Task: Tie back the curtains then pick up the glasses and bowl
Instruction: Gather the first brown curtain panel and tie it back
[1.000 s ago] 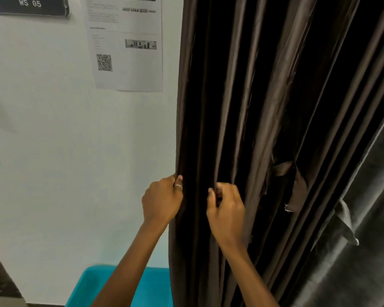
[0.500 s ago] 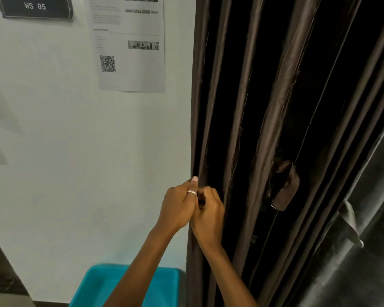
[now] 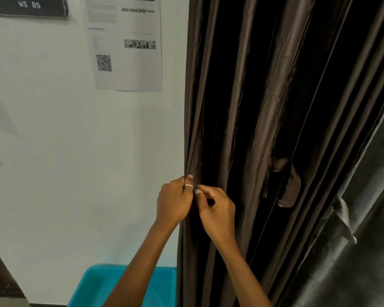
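Hands moved closer together mid-frame: left hand and right hand pinch the curtain edge, I think; it hangs up-and-down.

satiny brown curtain, glossy plastic bin

Fine print on wall sheet illegibly blurred; teal bin partly behind curtain (also past bottom edge).
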A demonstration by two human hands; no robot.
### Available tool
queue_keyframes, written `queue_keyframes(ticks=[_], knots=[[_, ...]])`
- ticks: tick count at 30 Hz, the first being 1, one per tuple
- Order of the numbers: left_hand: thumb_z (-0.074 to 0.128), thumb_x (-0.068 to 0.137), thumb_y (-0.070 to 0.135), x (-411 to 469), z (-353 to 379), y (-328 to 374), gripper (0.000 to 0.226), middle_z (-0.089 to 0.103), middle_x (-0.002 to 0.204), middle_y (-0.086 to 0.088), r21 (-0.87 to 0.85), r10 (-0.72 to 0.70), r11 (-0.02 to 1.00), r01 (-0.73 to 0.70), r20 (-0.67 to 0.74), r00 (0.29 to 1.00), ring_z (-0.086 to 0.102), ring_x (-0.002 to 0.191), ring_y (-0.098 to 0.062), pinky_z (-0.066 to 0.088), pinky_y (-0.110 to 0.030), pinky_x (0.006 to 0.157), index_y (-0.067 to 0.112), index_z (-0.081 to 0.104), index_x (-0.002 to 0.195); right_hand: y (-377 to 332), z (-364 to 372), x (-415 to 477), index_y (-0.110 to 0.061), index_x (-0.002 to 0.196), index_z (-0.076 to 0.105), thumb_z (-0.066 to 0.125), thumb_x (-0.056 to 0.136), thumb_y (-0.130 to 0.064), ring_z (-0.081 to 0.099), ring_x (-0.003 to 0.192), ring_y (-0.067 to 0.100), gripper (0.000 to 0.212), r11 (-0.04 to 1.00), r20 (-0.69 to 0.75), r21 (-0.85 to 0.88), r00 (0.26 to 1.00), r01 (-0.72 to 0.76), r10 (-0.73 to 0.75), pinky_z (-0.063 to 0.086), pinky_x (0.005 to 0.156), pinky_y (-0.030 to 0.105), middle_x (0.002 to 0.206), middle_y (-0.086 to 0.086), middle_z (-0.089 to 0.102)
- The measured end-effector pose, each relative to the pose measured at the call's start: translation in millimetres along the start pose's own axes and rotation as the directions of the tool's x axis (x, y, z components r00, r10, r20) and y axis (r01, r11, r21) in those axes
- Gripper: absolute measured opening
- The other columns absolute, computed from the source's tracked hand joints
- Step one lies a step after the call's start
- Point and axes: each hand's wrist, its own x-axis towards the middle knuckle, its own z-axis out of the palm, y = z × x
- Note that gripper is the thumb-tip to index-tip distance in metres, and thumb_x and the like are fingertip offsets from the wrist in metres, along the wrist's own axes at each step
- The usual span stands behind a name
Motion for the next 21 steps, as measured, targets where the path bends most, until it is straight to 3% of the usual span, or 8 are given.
queue_keyframes(ticks=[3, 5, 8, 11, 13, 16, 19, 21], knots=[[0.038, 0.106, 0.040, -1.3, -1.1, -0.8, 0.048, 0.052, 0.055, 0.003, 0.023, -0.010, 1.000, 0.010, 0.008, 1.000, 0.052, 0.051, -0.012, 0.039, -0.024, 0.056, 0.022, 0.045, 0.062, -10.8, -17.0, 3.1, -0.020, 0.105, 0.070, 0.071, 0.094, -0.022, 0.062, 0.087, -0.001, 0.011, 0.995, -0.295, -0.096, 0.954, 0.023, -0.050, 0.054, 0.075, 0.018, 0.103, -0.009, 0.063], [0.038, 0.106, 0.042, -2.0, -0.6, -2.2, 0.047, 0.052, 0.056, 0.004, 0.021, -0.015, 1.000, 0.015, 0.018, 1.000, 0.053, 0.052, -0.012, 0.038, -0.022, 0.057, 0.024, 0.046, 0.063, -14.5, -23.7, 10.0, -0.018, 0.113, 0.059, 0.077, 0.089, -0.031, 0.055, 0.089, 0.002, 0.033, 0.991, -0.374, -0.133, 0.927, -0.012, -0.039, 0.048, 0.070, 0.014, 0.110, -0.009, 0.053], [0.039, 0.105, 0.043, -2.0, 0.2, -3.6, 0.046, 0.052, 0.056, 0.004, 0.008, -0.021, 1.000, 0.021, 0.040, 0.999, 0.053, 0.053, -0.012, 0.039, -0.022, 0.058, 0.025, 0.047, 0.064, -15.7, -28.4, 22.2, -0.017, 0.124, 0.052, 0.081, 0.085, -0.037, 0.051, 0.097, 0.003, 0.053, 0.981, -0.343, -0.185, 0.939, -0.052, -0.015, 0.038, 0.074, 0.007, 0.118, -0.008, 0.048], [0.041, 0.104, 0.043, -1.1, -3.8, -7.9, 0.046, 0.056, 0.059, -0.002, -0.048, -0.018, 0.999, 0.021, 0.061, 0.998, 0.054, 0.055, -0.012, 0.044, -0.026, 0.061, 0.020, 0.048, 0.065, -7.3, -37.3, 35.0, -0.019, 0.114, 0.062, 0.077, 0.089, -0.028, 0.060, 0.091, 0.003, 0.030, 0.976, -0.249, -0.213, 0.969, -0.051, -0.003, 0.040, 0.071, 0.004, 0.108, -0.007, 0.063], [0.042, 0.104, 0.045, 1.7, -12.0, -16.6, 0.050, 0.060, 0.064, -0.011, -0.086, -0.017, 0.996, 0.022, 0.064, 0.998, 0.057, 0.058, -0.018, 0.051, -0.037, 0.064, 0.011, 0.051, 0.068, 3.2, -50.6, 44.1, -0.017, 0.103, 0.069, 0.074, 0.092, -0.024, 0.066, 0.084, 0.007, 0.013, 0.976, -0.232, -0.197, 0.972, -0.093, 0.046, 0.040, 0.068, 0.004, 0.092, -0.005, 0.069], [0.041, 0.104, 0.049, 10.1, -28.6, -35.3, 0.052, 0.064, 0.069, -0.012, -0.093, -0.027, 0.995, 0.029, 0.016, 1.000, 0.065, 0.067, -0.027, 0.058, -0.049, 0.075, 0.008, 0.058, 0.076, 14.5, -78.6, 59.2, -0.013, 0.100, 0.071, 0.073, 0.093, -0.022, 0.070, 0.087, 0.020, 0.011, 0.970, -0.320, -0.086, 0.928, -0.227, 0.189, 0.041, 0.069, 0.012, 0.082, -0.005, 0.067], [0.040, 0.104, 0.049, 18.0, -43.4, -44.6, 0.053, 0.063, 0.067, -0.010, -0.053, -0.055, 0.997, 0.053, -0.045, 0.997, 0.063, 0.065, -0.028, 0.058, -0.051, 0.075, 0.010, 0.057, 0.073, 22.7, -96.9, 66.2, -0.010, 0.105, 0.068, 0.067, 0.097, -0.023, 0.068, 0.093, 0.025, 0.015, 0.949, -0.379, -0.159, 0.904, -0.272, 0.196, 0.042, 0.080, 0.023, 0.087, -0.002, 0.066], [0.039, 0.105, 0.047, 20.9, -47.5, -47.0, 0.053, 0.063, 0.066, -0.009, -0.013, -0.054, 0.998, 0.053, -0.079, 0.995, 0.062, 0.063, -0.026, 0.058, -0.049, 0.073, 0.008, 0.058, 0.073, 24.3, -97.5, 61.7, -0.010, 0.108, 0.063, 0.062, 0.100, -0.024, 0.067, 0.093, 0.027, 0.016, 0.945, -0.404, -0.197, 0.900, -0.260, 0.163, 0.044, 0.079, 0.028, 0.090, -0.001, 0.065]])
